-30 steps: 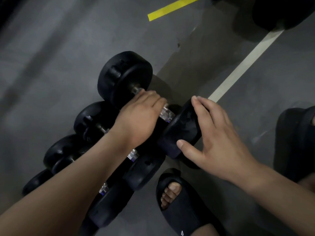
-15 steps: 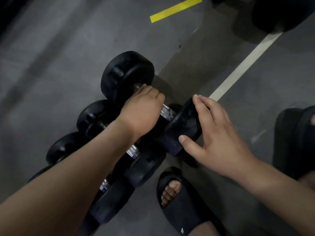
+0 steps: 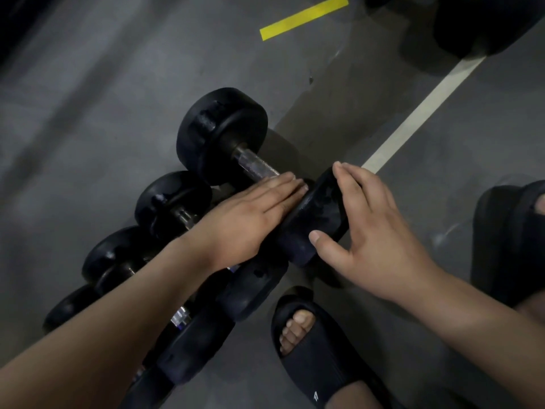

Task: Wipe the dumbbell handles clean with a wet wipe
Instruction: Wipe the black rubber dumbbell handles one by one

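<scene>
A bare foot in a black rubber slide sandal (image 3: 324,364) stands nearest on the grey concrete floor (image 3: 88,128). Left of it, a row of smaller black dumbbells (image 3: 203,338) lies side by side, partly hidden under the left forearm.

Just beyond them, at the far end of the row, lies a large black round-headed dumbbell (image 3: 224,134) with a knurled steel handle (image 3: 256,165). The left hand (image 3: 247,219) lies flat over the right part of that handle. Its fingers (image 3: 283,187) are straight and together, tips against the inner face of the right head. The right hand (image 3: 377,231) grips that head, fingers (image 3: 351,178) curled over its far rim and thumb on its near rim.

No wet wipe shows, and whether one sits under the left palm cannot be told. The step looks like wiping this handle, with the stroke at its right end. The next move likely calls for sliding the palm left along the bare bar, pressing down, while the right hand stops the dumbbell rolling. The smaller handles would each need the same.

To the right sits a second black sandal (image 3: 513,240). Farther off are a white painted floor line (image 3: 418,113) and a yellow tape strip (image 3: 303,17).

The only marking is a small white logo (image 3: 316,396) on the near sandal, too small to identify. No weight numbers can be read.
</scene>
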`<state>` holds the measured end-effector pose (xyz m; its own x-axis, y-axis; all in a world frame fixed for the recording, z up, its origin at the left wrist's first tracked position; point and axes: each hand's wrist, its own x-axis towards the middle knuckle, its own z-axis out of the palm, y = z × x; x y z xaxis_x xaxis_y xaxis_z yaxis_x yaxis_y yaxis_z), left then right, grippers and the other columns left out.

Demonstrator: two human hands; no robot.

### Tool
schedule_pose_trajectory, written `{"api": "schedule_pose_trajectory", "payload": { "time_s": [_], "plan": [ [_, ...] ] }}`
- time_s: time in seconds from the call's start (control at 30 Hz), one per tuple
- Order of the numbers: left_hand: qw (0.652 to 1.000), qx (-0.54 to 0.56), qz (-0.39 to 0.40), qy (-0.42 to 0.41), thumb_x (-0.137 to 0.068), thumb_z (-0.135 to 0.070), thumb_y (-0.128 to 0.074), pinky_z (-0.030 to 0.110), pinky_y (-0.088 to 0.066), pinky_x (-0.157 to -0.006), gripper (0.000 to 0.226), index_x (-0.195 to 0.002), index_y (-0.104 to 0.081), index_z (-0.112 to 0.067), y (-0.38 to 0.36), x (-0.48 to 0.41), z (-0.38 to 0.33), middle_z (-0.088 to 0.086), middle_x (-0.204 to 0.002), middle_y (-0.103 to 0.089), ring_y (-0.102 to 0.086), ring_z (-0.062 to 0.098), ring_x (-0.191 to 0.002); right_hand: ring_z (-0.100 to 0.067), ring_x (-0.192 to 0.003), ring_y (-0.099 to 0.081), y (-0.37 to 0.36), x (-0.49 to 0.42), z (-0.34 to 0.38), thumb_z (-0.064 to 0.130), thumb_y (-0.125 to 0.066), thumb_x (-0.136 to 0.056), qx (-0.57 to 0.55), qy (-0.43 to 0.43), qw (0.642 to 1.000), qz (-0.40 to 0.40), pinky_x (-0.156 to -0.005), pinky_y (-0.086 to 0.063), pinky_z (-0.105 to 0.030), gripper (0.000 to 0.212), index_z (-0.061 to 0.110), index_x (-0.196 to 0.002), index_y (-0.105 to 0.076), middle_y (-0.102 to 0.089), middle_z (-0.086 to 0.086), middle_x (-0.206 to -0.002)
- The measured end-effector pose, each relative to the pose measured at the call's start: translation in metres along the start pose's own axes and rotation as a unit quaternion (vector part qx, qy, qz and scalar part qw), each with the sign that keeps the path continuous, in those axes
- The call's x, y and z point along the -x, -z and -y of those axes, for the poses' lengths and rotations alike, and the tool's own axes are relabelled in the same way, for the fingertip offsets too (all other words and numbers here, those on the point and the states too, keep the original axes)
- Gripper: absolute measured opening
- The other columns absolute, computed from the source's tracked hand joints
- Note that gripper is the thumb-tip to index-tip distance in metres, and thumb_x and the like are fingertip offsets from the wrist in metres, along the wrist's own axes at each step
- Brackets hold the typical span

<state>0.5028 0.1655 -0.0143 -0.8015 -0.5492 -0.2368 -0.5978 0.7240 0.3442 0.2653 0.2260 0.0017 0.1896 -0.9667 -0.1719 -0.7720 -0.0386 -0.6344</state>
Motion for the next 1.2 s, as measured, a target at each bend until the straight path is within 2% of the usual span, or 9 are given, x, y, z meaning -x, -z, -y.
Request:
{"api": "schedule_pose_trajectory", "payload": {
  "time_s": [0.17, 0.33, 0.4, 0.57, 0.77, 0.9, 1.03, 1.1, 1.2],
  "plan": [
    [0.981, -0.084, -0.036, 0.171, -0.089, -0.008, -0.017, 0.046, -0.020, -0.125, 0.071, -0.160, -0.020, -0.007, 0.002, 0.000, 0.007, 0.012, -0.167, -0.020, -0.012, 0.026, -0.156, -0.017, -0.149, -0.021, 0.002, -0.001, 0.002, 0.064, -0.048, -0.084, 0.002, -0.004, 1.000, 0.002, -0.121, -0.027, -0.037, 0.095, 0.012, -0.159, -0.020, -0.022, 0.000, -0.158],
    [0.994, -0.049, -0.026, 0.090, -0.089, -0.012, -0.016, 0.036, -0.018, -0.125, 0.070, -0.155, -0.037, -0.007, 0.003, -0.009, -0.003, 0.009, -0.161, -0.036, -0.026, 0.025, -0.152, -0.016, -0.149, -0.021, 0.004, -0.002, 0.002, 0.066, -0.046, -0.084, 0.010, -0.002, 1.000, 0.011, -0.122, -0.028, -0.039, 0.096, 0.013, -0.159, -0.018, -0.022, 0.001, -0.159],
    [0.988, -0.035, -0.045, 0.144, -0.088, -0.011, -0.014, 0.039, -0.022, -0.125, 0.072, -0.157, -0.034, -0.010, 0.003, -0.009, 0.000, 0.007, -0.163, -0.032, -0.021, 0.023, -0.154, -0.014, -0.150, -0.019, 0.007, -0.002, 0.002, 0.067, -0.044, -0.083, 0.010, -0.008, 1.000, 0.018, -0.122, -0.027, -0.038, 0.097, 0.015, -0.160, -0.016, -0.019, 0.003, -0.159],
    [0.964, 0.018, -0.082, 0.254, -0.088, 0.008, -0.036, 0.036, -0.014, -0.127, 0.076, -0.161, -0.018, -0.009, 0.002, -0.014, -0.008, 0.006, -0.169, -0.012, 0.004, 0.015, -0.155, -0.012, -0.150, -0.016, 0.012, -0.004, 0.004, 0.066, -0.046, -0.084, 0.001, -0.007, 1.000, 0.030, -0.121, -0.023, -0.030, 0.097, 0.018, -0.160, -0.013, -0.017, 0.005, -0.159],
    [0.961, -0.012, -0.179, 0.212, -0.087, 0.009, -0.062, 0.036, -0.034, -0.118, 0.068, -0.150, -0.046, -0.009, -0.015, -0.004, -0.012, 0.008, -0.155, -0.045, -0.034, 0.024, -0.148, -0.012, -0.142, -0.026, 0.024, -0.024, 0.010, 0.065, -0.039, -0.086, -0.031, -0.060, 0.996, 0.059, -0.121, -0.028, -0.039, 0.086, 0.019, -0.157, -0.027, -0.027, 0.008, -0.148],
    [0.929, -0.028, -0.261, 0.259, -0.091, -0.007, -0.071, 0.046, -0.061, -0.078, 0.047, -0.137, -0.061, -0.009, -0.017, -0.011, -0.007, 0.011, -0.135, -0.059, -0.053, 0.034, -0.120, -0.020, -0.132, -0.043, 0.027, -0.056, 0.023, 0.044, -0.050, -0.095, -0.010, -0.066, 0.996, 0.060, -0.115, -0.035, -0.043, 0.059, 0.017, -0.147, -0.047, -0.046, 0.000, -0.139],
    [0.862, 0.046, -0.374, 0.340, -0.096, -0.017, -0.065, 0.042, -0.057, -0.085, 0.025, -0.118, -0.074, -0.009, -0.028, -0.032, -0.018, 0.009, -0.117, -0.065, -0.059, 0.033, -0.102, -0.025, -0.115, -0.056, 0.021, -0.076, 0.033, 0.034, -0.052, -0.093, 0.035, -0.036, 0.996, 0.077, -0.104, -0.044, -0.042, 0.040, 0.017, -0.128, -0.063, -0.057, -0.005, -0.126],
    [0.787, 0.166, -0.448, 0.390, -0.094, -0.017, -0.068, 0.024, -0.051, -0.096, 0.020, -0.110, -0.077, -0.007, -0.027, -0.043, -0.033, 0.003, -0.108, -0.064, -0.063, 0.022, -0.099, -0.026, -0.111, -0.056, 0.017, -0.078, 0.033, 0.032, -0.052, -0.093, 0.052, -0.032, 0.993, 0.098, -0.099, -0.045, -0.038, 0.031, 0.018, -0.117, -0.067, -0.058, -0.005, -0.117],
    [0.670, 0.312, -0.472, 0.479, -0.089, -0.017, -0.077, -0.003, -0.033, -0.087, 0.020, -0.109, -0.079, -0.013, -0.016, -0.050, -0.038, -0.005, -0.101, -0.059, -0.058, 0.006, -0.091, -0.025, -0.104, -0.055, 0.012, -0.078, 0.032, 0.031, -0.049, -0.094, 0.054, -0.042, 0.991, 0.113, -0.089, -0.043, -0.034, 0.024, 0.019, -0.102, -0.069, -0.058, -0.003, -0.105]
  ]
}}
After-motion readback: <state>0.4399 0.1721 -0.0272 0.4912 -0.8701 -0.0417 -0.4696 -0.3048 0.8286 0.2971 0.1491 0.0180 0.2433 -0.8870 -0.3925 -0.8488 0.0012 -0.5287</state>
